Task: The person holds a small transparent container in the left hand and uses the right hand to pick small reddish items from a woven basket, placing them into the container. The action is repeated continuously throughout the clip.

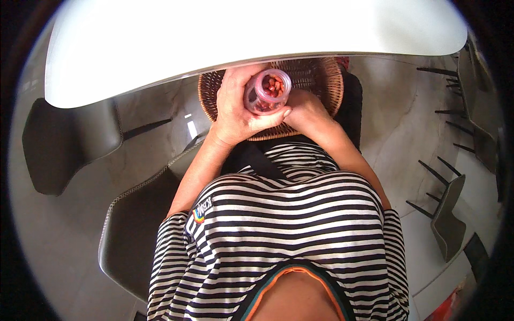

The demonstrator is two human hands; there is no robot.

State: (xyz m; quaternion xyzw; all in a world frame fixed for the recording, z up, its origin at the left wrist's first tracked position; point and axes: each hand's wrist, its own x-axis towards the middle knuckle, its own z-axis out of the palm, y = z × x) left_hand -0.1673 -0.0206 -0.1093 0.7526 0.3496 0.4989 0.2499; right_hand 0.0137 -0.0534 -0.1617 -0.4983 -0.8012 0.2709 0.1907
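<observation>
My left hand (234, 101) is wrapped around a clear plastic jar (261, 107) with a pinkish rim, its thumb lying along the near side. The jar's mouth faces up toward me, and small reddish-brown pieces that look like peanuts (273, 85) show inside. My right hand (309, 111) is close against the jar's right side, reaching in behind and below it. Its fingers are hidden, so whether they grip the jar cannot be seen. Both hands are over a brown wicker basket (336, 88) at my lap; its far part lies under the table edge.
A white table (257, 32) with a rounded edge stands just beyond the basket. Grey chairs stand at the left (69, 144) and beside me (139, 230). More chairs with black legs (450, 214) are at the right, on a grey tiled floor (391, 123).
</observation>
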